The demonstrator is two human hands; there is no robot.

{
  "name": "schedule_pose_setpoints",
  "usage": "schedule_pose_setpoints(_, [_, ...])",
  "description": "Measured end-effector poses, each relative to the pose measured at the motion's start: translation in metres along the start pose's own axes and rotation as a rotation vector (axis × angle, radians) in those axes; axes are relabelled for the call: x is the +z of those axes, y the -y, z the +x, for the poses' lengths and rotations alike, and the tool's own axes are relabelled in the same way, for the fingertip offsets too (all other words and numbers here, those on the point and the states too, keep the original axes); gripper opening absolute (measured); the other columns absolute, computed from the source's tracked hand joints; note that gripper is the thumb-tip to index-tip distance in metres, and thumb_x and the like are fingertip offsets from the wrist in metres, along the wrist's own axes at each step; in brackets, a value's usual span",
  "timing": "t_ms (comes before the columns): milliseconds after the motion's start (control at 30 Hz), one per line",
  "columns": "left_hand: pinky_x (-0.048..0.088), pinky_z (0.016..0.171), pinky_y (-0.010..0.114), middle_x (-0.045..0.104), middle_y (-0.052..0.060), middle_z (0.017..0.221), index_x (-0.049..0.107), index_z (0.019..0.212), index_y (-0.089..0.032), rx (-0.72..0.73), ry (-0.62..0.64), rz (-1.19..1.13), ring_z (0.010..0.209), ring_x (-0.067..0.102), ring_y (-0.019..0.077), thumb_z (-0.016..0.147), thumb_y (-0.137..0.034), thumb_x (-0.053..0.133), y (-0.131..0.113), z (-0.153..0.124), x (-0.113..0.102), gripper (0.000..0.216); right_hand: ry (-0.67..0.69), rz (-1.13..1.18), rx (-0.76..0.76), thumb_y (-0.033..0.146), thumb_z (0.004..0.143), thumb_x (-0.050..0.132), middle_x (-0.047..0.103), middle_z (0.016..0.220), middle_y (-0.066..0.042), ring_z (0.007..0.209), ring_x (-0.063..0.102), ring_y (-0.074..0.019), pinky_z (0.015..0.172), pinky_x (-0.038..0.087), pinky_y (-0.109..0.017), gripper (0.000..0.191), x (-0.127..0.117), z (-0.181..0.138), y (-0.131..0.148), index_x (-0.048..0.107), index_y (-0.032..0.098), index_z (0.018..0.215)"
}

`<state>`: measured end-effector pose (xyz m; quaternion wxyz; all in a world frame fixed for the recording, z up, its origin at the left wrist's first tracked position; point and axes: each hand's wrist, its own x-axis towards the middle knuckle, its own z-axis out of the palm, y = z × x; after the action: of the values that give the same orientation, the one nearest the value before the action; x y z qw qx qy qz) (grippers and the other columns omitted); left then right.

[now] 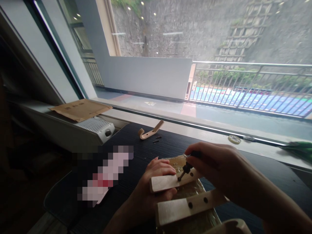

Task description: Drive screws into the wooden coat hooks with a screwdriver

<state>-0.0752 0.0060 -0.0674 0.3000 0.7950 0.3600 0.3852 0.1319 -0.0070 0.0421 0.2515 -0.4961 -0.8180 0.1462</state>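
My left hand is closed around a pale wooden hook, fingers on its far side and thumb on its near side. This hook lies across a block wrapped in shiny clear plastic. My right hand grips a dark-handled screwdriver, its tip at one of the hook's holes; a screw there cannot be made out. A second wooden piece with two dark holes lies nearer me on the block. At the bottom edge, another wooden piece is partly cut off.
A loose wooden hook and two small screws lie towards the back of the black table. A blurred pinkish object is at left. Beyond are a brown envelope, a white appliance and a tape roll by the window.
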Motion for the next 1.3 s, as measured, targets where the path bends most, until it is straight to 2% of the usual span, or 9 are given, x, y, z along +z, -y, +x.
schedule_pose_setpoints(133, [0.023, 0.111, 0.046, 0.069, 0.004, 0.104, 0.062, 0.099, -0.022, -0.004, 0.000, 0.001, 0.116, 0.053, 0.0250, 0.068, -0.015, 0.070, 0.001, 0.001, 0.000, 0.033, -0.074, -0.029, 0.056, 0.037, 0.089, 0.050, 0.059, 0.059, 0.005, 0.050, 0.048, -0.0089, 0.047, 0.034, -0.021, 0.021, 0.006, 0.004, -0.006, 0.062, 0.022, 0.080])
schedule_pose_setpoints(300, [0.023, 0.111, 0.046, 0.068, 0.003, 0.107, 0.062, 0.100, -0.022, 0.002, 0.004, -0.002, 0.118, 0.052, 0.0249, 0.070, -0.015, 0.070, 0.002, 0.001, 0.000, 0.032, -0.106, -0.075, 0.116, 0.041, 0.089, 0.049, 0.058, 0.057, 0.006, 0.050, 0.047, -0.0100, 0.047, 0.032, -0.022, 0.023, 0.010, 0.005, -0.006, 0.060, 0.024, 0.079])
schedule_pose_setpoints(533, [0.023, 0.111, 0.047, 0.068, 0.004, 0.107, 0.061, 0.100, -0.022, 0.022, 0.011, 0.025, 0.117, 0.052, 0.0248, 0.071, -0.015, 0.068, 0.002, 0.000, 0.000, 0.030, -0.047, -0.031, 0.010, 0.030, 0.088, 0.051, 0.063, 0.066, 0.003, 0.053, 0.051, -0.0099, 0.048, 0.036, -0.021, 0.017, 0.002, -0.002, 0.003, 0.066, 0.025, 0.093])
schedule_pose_setpoints(667, [0.021, 0.112, 0.048, 0.068, 0.004, 0.107, 0.061, 0.100, -0.022, 0.021, 0.025, 0.036, 0.119, 0.051, 0.0256, 0.072, -0.016, 0.067, 0.001, 0.000, 0.000, 0.029, -0.002, 0.031, -0.056, 0.027, 0.089, 0.050, 0.065, 0.073, 0.001, 0.059, 0.054, -0.0102, 0.051, 0.039, -0.021, 0.017, 0.002, -0.002, 0.007, 0.067, 0.023, 0.088])
schedule_pose_setpoints(767, [0.020, 0.112, 0.048, 0.068, 0.003, 0.108, 0.061, 0.100, -0.022, 0.016, 0.021, 0.024, 0.119, 0.051, 0.0249, 0.071, -0.015, 0.068, 0.001, 0.000, -0.001, 0.030, 0.015, 0.030, -0.018, 0.030, 0.091, 0.049, 0.063, 0.067, 0.003, 0.056, 0.052, -0.0092, 0.050, 0.037, -0.020, 0.018, 0.004, 0.001, 0.004, 0.065, 0.024, 0.084])
schedule_pose_setpoints(967, [0.023, 0.111, 0.047, 0.068, 0.003, 0.105, 0.062, 0.097, -0.022, 0.018, 0.001, 0.003, 0.117, 0.052, 0.0245, 0.070, -0.013, 0.068, 0.000, 0.000, 0.000, 0.030, -0.082, -0.027, 0.114, 0.040, 0.088, 0.051, 0.061, 0.062, 0.004, 0.053, 0.051, -0.0101, 0.048, 0.035, -0.022, 0.023, 0.008, 0.008, -0.010, 0.061, 0.022, 0.078])
schedule_pose_setpoints(1100, [0.023, 0.111, 0.047, 0.068, 0.003, 0.105, 0.062, 0.097, -0.022, 0.013, -0.010, 0.004, 0.117, 0.052, 0.0253, 0.069, -0.012, 0.068, -0.001, 0.000, 0.000, 0.030, -0.088, -0.046, 0.142, 0.040, 0.089, 0.048, 0.060, 0.060, 0.005, 0.052, 0.050, -0.0104, 0.048, 0.033, -0.022, 0.023, 0.012, 0.008, -0.009, 0.060, 0.023, 0.080])
schedule_pose_setpoints(1200, [0.024, 0.111, 0.047, 0.068, 0.003, 0.105, 0.062, 0.098, -0.022, 0.022, -0.009, -0.003, 0.117, 0.053, 0.0249, 0.069, -0.012, 0.069, 0.000, 0.000, 0.000, 0.032, -0.092, -0.017, 0.119, 0.038, 0.090, 0.049, 0.058, 0.060, 0.007, 0.051, 0.047, -0.0096, 0.048, 0.033, -0.021, 0.017, 0.013, 0.005, -0.004, 0.061, 0.027, 0.089])
schedule_pose_setpoints(1300, [0.023, 0.112, 0.045, 0.067, 0.003, 0.108, 0.061, 0.099, -0.022, 0.024, 0.005, -0.002, 0.117, 0.052, 0.0240, 0.070, -0.012, 0.068, -0.001, 0.001, -0.001, 0.031, -0.009, 0.066, 0.061, 0.035, 0.091, 0.049, 0.061, 0.067, 0.007, 0.055, 0.050, -0.0086, 0.050, 0.035, -0.020, 0.014, 0.010, 0.000, -0.001, 0.061, 0.031, 0.097])
